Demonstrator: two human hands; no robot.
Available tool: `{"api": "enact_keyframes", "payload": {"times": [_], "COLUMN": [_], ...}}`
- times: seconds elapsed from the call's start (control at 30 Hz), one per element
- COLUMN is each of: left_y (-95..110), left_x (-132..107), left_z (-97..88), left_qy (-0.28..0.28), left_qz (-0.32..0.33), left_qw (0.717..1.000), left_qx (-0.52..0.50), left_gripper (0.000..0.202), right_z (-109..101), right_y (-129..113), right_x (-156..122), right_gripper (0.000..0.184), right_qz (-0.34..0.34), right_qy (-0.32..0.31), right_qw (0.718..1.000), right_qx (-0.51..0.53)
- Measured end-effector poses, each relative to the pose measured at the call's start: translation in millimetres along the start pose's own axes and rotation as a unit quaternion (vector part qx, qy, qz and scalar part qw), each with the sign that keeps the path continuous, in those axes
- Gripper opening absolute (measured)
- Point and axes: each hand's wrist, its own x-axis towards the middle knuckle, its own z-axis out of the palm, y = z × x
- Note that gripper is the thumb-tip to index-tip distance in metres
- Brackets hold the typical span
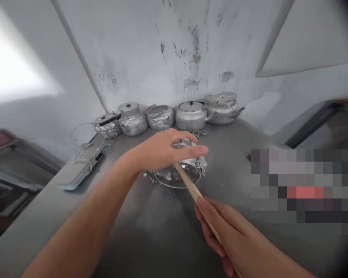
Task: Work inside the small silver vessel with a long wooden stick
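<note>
My right hand is wrapped around a pale wooden stick, which slants up and away from me. Its far end reaches the mouth of a crumpled silver metal pot and goes out of sight near my left palm. That pot sits mid-table with its round rim towards me; green-and-white cord hangs at its sides. Over the pot's top lies my left hand, thumb and forefinger stretched apart. Whether the left palm presses on the metal or only hovers, I cannot tell.
Along the wall stand several dented silver kettles, including a lidded one and one with a long spout. A flat grey device with a white cable lies at the left on the grey table. A pixelated patch covers the right side.
</note>
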Motion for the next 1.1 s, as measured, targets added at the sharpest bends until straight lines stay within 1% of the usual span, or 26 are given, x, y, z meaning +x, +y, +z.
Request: {"api": "enact_keyframes", "payload": {"times": [0.13, 0.3, 0.4, 0.5, 0.67, 0.77, 0.87, 1.0, 1.1], "left_y": [0.5, -0.5, -0.5, 0.4, 1.0, 0.0, -0.7, 0.0, 0.3], "left_x": [-0.5, -1.1, -1.3, -1.2, -0.9, -0.6, -0.6, -0.9, -0.9], "left_z": [0.3, -0.9, -1.3, -1.8, -2.4, -1.9, -1.6, -2.4, -3.3], "left_qy": [0.008, 0.003, 0.005, 0.003, -0.005, -0.006, -0.008, -0.015, -0.016], "left_qz": [0.000, -0.005, -0.002, 0.000, 0.001, -0.003, -0.001, -0.005, -0.001], "left_qw": [1.000, 1.000, 1.000, 1.000, 1.000, 1.000, 1.000, 1.000, 1.000], "left_qx": [-0.006, -0.023, -0.026, -0.028, -0.027, -0.020, -0.015, -0.012, -0.009], "left_gripper": [0.053, 0.064, 0.067, 0.066, 0.061, 0.055, 0.051, 0.052, 0.055], "right_z": [1.5, 4.0, 5.2, 5.1, 4.0, 3.8, 2.8, 0.1, -1.7], "right_y": [4.5, 5.6, 4.9, 3.0, 1.1, 3.6, 6.0, 4.3, 3.6], "right_x": [1.0, 0.5, -0.5, -0.8, 0.4, 2.7, 4.2, 2.8, 1.9], "right_gripper": [0.053, 0.059, 0.057, 0.054, 0.051, 0.053, 0.050, 0.053, 0.052], "right_qz": [-0.027, -0.009, -0.006, 0.006, -0.027, -0.027, -0.030, -0.009, -0.021], "right_qy": [0.009, 0.043, 0.044, 0.052, 0.007, -0.005, 0.002, 0.007, 0.013], "right_qw": [1.000, 0.999, 0.999, 0.998, 1.000, 0.999, 0.999, 1.000, 0.999], "right_qx": [-0.005, -0.031, -0.024, -0.027, 0.012, 0.018, 0.028, 0.023, 0.020]}}
